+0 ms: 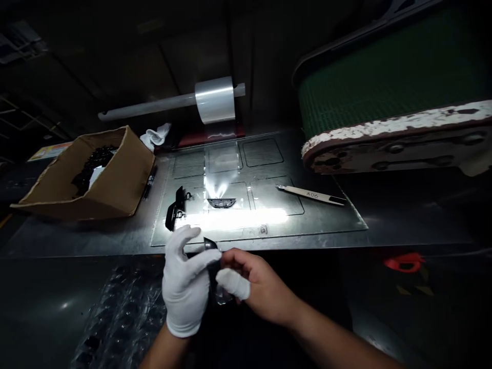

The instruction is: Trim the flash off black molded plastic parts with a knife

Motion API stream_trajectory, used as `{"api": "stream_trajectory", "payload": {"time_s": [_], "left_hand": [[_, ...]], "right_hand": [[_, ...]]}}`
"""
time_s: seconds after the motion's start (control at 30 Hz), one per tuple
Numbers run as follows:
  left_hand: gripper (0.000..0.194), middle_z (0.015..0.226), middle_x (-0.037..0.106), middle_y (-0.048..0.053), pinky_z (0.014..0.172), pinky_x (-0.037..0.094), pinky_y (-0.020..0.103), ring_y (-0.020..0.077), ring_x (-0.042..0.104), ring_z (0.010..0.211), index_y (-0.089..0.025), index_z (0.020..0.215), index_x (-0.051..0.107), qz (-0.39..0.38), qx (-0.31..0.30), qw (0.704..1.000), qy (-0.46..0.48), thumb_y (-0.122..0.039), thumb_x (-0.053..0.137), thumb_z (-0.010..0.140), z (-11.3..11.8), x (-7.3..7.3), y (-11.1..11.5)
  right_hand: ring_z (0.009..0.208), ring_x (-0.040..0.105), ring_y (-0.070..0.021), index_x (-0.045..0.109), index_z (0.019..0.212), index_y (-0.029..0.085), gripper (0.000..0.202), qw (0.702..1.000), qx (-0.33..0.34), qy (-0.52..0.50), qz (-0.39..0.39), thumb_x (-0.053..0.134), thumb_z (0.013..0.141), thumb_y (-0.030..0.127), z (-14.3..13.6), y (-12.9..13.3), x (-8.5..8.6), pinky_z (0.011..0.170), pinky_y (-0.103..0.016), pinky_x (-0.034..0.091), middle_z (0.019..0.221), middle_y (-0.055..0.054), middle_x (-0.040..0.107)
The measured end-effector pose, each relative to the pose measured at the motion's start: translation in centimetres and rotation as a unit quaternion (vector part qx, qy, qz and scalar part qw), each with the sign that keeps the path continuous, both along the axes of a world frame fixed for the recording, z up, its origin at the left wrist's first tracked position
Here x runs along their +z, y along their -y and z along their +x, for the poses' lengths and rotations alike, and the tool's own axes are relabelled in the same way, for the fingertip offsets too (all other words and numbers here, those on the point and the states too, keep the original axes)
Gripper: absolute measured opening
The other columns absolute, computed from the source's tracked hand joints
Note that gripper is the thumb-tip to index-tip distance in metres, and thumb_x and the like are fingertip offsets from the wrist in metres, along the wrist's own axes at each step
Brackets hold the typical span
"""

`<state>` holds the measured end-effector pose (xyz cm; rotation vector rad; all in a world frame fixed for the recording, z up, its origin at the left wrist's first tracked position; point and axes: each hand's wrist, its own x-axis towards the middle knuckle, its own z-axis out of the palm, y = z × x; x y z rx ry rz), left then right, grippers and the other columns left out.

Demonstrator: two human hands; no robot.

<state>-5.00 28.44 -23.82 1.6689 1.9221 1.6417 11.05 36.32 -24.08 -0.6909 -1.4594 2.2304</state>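
My left hand point(185, 287), in a white glove, is closed round a small glossy black plastic part point(209, 244) just in front of the table edge. My right hand point(263, 287) is bare except for a white cover on the thumb. Its thumb and fingers pinch at the side of that part. A bit of clear film point(223, 297) shows below the right thumb. On the glass plate point(326, 223) a black part point(222, 203) lies at the end of a clear film strip point(223, 164). Two more black parts point(175, 209) lie to its left.
A film roll point(215, 100) sits on a bar behind the plate. A craft knife point(312, 195) marked A06 lies at the plate's right. At left stands a cardboard box point(115, 192) of black parts. A green conveyor belt point(384, 82) overhangs the right. Bubbled plastic trays point(123, 312) lie below left.
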Motion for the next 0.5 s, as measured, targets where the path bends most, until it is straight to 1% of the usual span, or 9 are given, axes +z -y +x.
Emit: {"api": "stream_trajectory", "payload": {"time_s": [0.03,0.07,0.1,0.13,0.2,0.27,0.33,0.4,0.5], "left_hand": [[0.038,0.137,0.057,0.003,0.111,0.051,0.051,0.0288,0.055,0.134,-0.039,0.107,0.078,-0.003,0.009,1.000,0.001,-0.005,0.068,0.091,-0.1,-0.4,0.6],[0.038,0.130,0.061,0.004,0.106,0.053,0.048,0.0271,0.060,0.126,-0.040,0.112,0.077,-0.013,0.024,0.999,0.017,-0.008,0.067,0.093,-0.3,-0.7,1.4],[0.038,0.122,0.064,0.004,0.103,0.055,0.045,0.0251,0.064,0.117,-0.040,0.120,0.075,-0.038,0.036,0.997,0.053,-0.012,0.065,0.095,-0.4,-0.9,2.3],[0.039,0.117,0.068,0.004,0.099,0.056,0.042,0.0235,0.067,0.109,-0.038,0.127,0.072,-0.075,0.042,0.991,0.100,-0.016,0.065,0.096,-0.5,-0.9,3.3],[0.038,0.110,0.074,0.004,0.095,0.057,0.037,0.0220,0.070,0.099,-0.033,0.130,0.071,-0.161,0.047,0.968,0.188,-0.022,0.068,0.094,-0.6,-0.9,5.3],[0.028,0.103,0.078,0.003,0.091,0.058,0.033,0.0215,0.072,0.094,-0.030,0.114,0.079,-0.223,0.060,0.939,0.256,-0.024,0.076,0.087,-0.8,-1.4,7.0],[0.014,0.093,0.079,0.002,0.084,0.059,0.031,0.0210,0.073,0.089,-0.027,0.095,0.083,-0.251,0.103,0.913,0.304,-0.024,0.081,0.081,-1.7,-2.9,8.8],[0.008,0.081,0.076,0.002,0.074,0.059,0.030,0.0195,0.072,0.079,-0.022,0.086,0.080,-0.266,0.173,0.882,0.348,-0.029,0.082,0.082,-3.7,-5.2,11.1],[0.026,0.076,0.069,0.001,0.069,0.058,0.032,0.0156,0.066,0.070,-0.015,0.084,0.071,-0.269,0.322,0.826,0.377,-0.039,0.072,0.094,-9.4,-9.0,16.5]], "right_hand": [[0.063,0.054,-0.0117,0.065,0.096,0.021,0.038,0.999,-0.004,-0.006,-0.038,0.078,0.086,0.055,-1.0,1.0,-0.5,0.056,-0.024,0.045,0.077,0.002,0.063],[0.061,0.052,-0.0109,0.063,0.090,0.021,0.037,0.999,-0.019,0.001,-0.046,0.080,0.084,0.053,-1.7,1.7,-0.9,0.056,-0.023,0.043,0.072,0.004,0.059],[0.061,0.051,-0.0113,0.062,0.086,0.021,0.035,0.999,-0.033,0.018,-0.030,0.080,0.085,0.052,-2.0,2.3,-1.4,0.056,-0.024,0.044,0.070,0.004,0.058],[0.064,0.054,-0.0129,0.063,0.085,0.022,0.032,0.999,-0.035,0.039,0.005,0.078,0.087,0.049,-2.1,2.7,-1.8,0.059,-0.025,0.046,0.072,0.003,0.060],[0.072,0.061,-0.0176,0.068,0.088,0.025,0.020,0.991,0.008,0.076,0.113,0.073,0.090,0.044,-2.1,2.9,-2.9,0.066,-0.029,0.051,0.080,0.000,0.067],[0.079,0.068,-0.0221,0.072,0.097,0.030,0.009,0.967,0.092,0.093,0.220,0.068,0.092,0.037,-2.4,3.0,-4.3,0.070,-0.033,0.055,0.088,-0.001,0.072],[0.084,0.073,-0.0259,0.072,0.108,0.035,0.020,0.935,0.161,0.102,0.298,0.063,0.092,0.030,-3.0,3.2,-6.2,0.073,-0.037,0.061,0.095,-0.001,0.076],[0.092,0.077,-0.0296,0.072,0.115,0.038,0.034,0.910,0.191,0.119,0.348,0.060,0.087,0.024,-3.6,3.6,-8.3,0.078,-0.042,0.066,0.104,-0.002,0.079],[0.099,0.079,-0.0321,0.074,0.118,0.037,0.046,0.883,0.209,0.143,0.395,0.058,0.079,0.021,-3.8,3.8,-11.3,0.084,-0.044,0.068,0.113,-0.002,0.081]]}}
